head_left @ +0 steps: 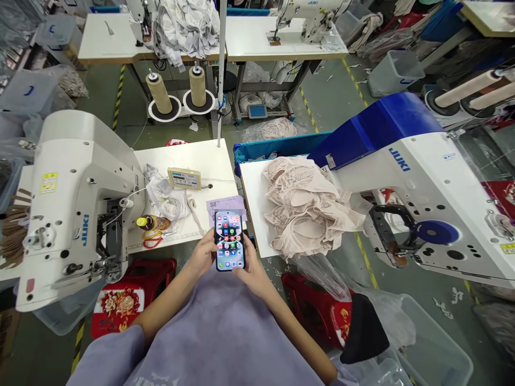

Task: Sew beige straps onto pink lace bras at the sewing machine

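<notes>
A smartphone [229, 241] with a lit screen full of app icons is held upright between both hands in front of my body. My left hand [204, 253] grips its left edge, the thumb at the side of the screen. On the other edge my right hand [252, 266] is closed, its thumb near the lower right corner. Just beyond the phone lie purple paper slips [226, 205] on the table edge. To the right, a heap of beige lace bras [308, 209] covers much of a white tabletop [253, 187].
White sewing machines stand at left [80, 198] and right [434, 177]. A bottle [153, 222], orange-handled scissors [152, 239], white fabric [167, 201] and a control box [184, 178] rest on the left table. Red stools [151, 279] and a plastic bin [438, 338] stand below.
</notes>
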